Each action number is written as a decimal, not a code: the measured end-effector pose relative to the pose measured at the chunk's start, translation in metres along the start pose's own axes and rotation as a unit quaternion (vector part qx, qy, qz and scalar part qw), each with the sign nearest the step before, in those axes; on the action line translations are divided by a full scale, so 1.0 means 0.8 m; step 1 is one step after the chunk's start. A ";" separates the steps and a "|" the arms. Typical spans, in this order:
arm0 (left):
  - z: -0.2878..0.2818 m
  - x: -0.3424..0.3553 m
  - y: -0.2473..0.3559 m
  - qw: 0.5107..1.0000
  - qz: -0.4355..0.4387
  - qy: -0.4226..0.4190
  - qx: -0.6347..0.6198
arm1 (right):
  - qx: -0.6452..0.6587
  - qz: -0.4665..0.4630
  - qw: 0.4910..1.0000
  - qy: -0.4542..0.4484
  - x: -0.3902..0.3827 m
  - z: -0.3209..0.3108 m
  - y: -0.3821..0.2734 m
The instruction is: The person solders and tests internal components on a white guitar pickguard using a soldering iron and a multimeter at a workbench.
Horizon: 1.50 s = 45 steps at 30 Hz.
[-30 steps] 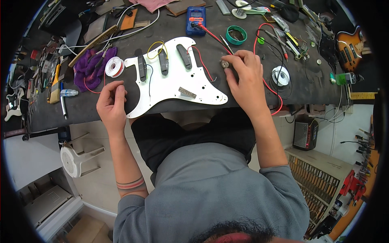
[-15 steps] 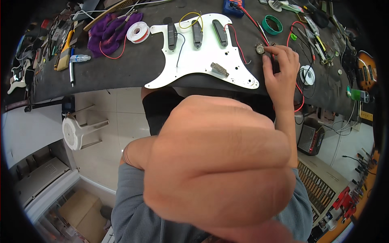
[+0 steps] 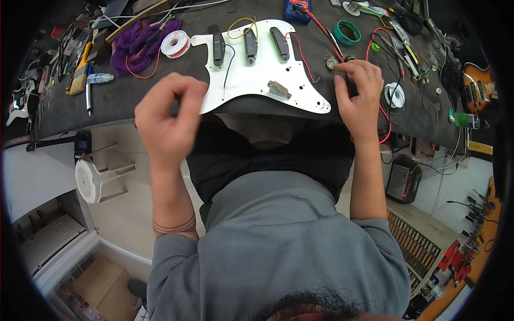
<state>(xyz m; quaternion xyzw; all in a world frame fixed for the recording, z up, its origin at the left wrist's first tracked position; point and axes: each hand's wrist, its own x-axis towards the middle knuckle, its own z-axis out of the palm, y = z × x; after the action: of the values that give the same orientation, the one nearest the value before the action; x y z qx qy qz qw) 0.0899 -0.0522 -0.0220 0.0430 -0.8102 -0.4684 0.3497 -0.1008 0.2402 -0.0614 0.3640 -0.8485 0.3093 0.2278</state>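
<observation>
My left hand (image 3: 174,117) is raised off the table by the left corner of a white pickguard (image 3: 243,80), partly covering that corner. Its fingers curl in toward the thumb, with nothing showing in them. On the pickguard sit three black guitar pickups (image 3: 250,48), with yellow, blue and red wires, and a small grey metal block (image 3: 279,90). Resting on the dark mat right of the pickguard, my right hand (image 3: 361,96) has bent fingers, thumb and index apart. Beside its fingertips lies a small round potentiometer (image 3: 331,62); red and black test leads (image 3: 334,48) pass under the fingers.
A blue multimeter (image 3: 297,12) and a green tape ring (image 3: 346,32) lie at the back. Left of the pickguard are a wire spool (image 3: 175,44), a purple cloth (image 3: 140,45) and a brush (image 3: 80,77). A white solder spool (image 3: 394,95) and tools crowd the right.
My left hand has gone from a large fist close to the camera, down to the pickguard's left corner. My right hand stays by the potentiometer. The view has shifted slightly.
</observation>
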 end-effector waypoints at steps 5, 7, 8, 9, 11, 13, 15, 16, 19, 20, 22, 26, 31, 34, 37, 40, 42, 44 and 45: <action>-0.027 -0.011 -0.079 0.988 -0.130 0.053 -0.057 | 0.001 -0.038 0.998 -0.040 0.006 -0.001 -0.006; -0.027 -0.014 -0.098 0.979 -0.173 0.059 -0.093 | 0.005 -0.037 0.998 -0.043 0.006 -0.001 -0.006; -0.025 -0.014 -0.099 0.979 -0.173 0.057 -0.095 | 0.008 -0.039 0.998 -0.045 0.006 0.000 -0.005; -0.024 -0.014 -0.100 0.981 -0.164 0.058 -0.088 | 0.011 -0.041 0.998 -0.046 0.005 0.000 -0.004; -0.019 -0.012 -0.098 0.983 -0.154 0.058 -0.084 | 0.005 -0.040 0.998 -0.052 0.004 0.000 -0.003; -0.016 -0.011 -0.097 0.983 -0.158 0.050 -0.084 | -0.002 -0.040 0.998 -0.058 0.004 -0.001 -0.003; -0.016 -0.012 -0.100 0.983 -0.158 0.048 -0.083 | 0.004 -0.035 0.997 -0.064 0.005 -0.002 -0.005; -0.017 -0.014 -0.102 0.983 -0.159 0.046 -0.080 | 0.001 -0.034 0.997 -0.062 0.006 -0.003 -0.006; -0.020 -0.014 -0.103 0.983 -0.156 0.047 -0.088 | 0.010 -0.050 0.996 -0.069 0.011 -0.005 -0.008; -0.020 -0.013 -0.103 0.983 -0.153 0.045 -0.090 | 0.012 -0.060 0.994 -0.087 0.012 -0.005 -0.009; -0.021 -0.012 -0.101 0.982 -0.160 0.045 -0.093 | 0.014 -0.080 0.992 -0.101 0.016 -0.005 -0.011; -0.023 -0.012 -0.100 0.981 -0.163 0.045 -0.096 | 0.016 -0.101 0.986 -0.130 0.027 -0.007 0.001; -0.019 -0.001 -0.084 0.971 -0.182 0.059 -0.144 | 0.176 0.009 0.980 -0.094 0.040 -0.006 0.006; 0.032 0.014 -0.019 0.983 -0.144 0.056 -0.100 | 0.257 0.084 0.959 -0.082 0.042 -0.004 -0.014; 0.081 0.034 0.037 0.997 0.000 -0.058 0.049 | 0.305 0.145 0.938 -0.083 0.045 -0.007 -0.042; 0.116 0.040 0.045 0.991 0.054 -0.087 0.081 | 0.332 0.155 0.927 -0.078 0.041 0.001 -0.056; 0.125 0.040 0.043 0.989 0.061 -0.095 0.092 | 0.359 0.136 0.921 -0.069 0.040 0.001 -0.067; 0.130 0.039 0.042 0.989 0.067 -0.082 0.099 | 0.375 0.134 0.915 -0.058 0.036 0.004 -0.073; 0.130 0.037 0.041 0.989 0.066 -0.084 0.100 | 0.390 0.129 0.910 -0.048 0.034 0.005 -0.075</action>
<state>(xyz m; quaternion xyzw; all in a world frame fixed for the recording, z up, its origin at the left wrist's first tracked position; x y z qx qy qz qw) 0.0128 0.0299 -0.0134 -0.0154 -0.8805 -0.3626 0.3049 -0.0729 0.1918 -0.0262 0.3254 -0.7096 0.6247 -0.0155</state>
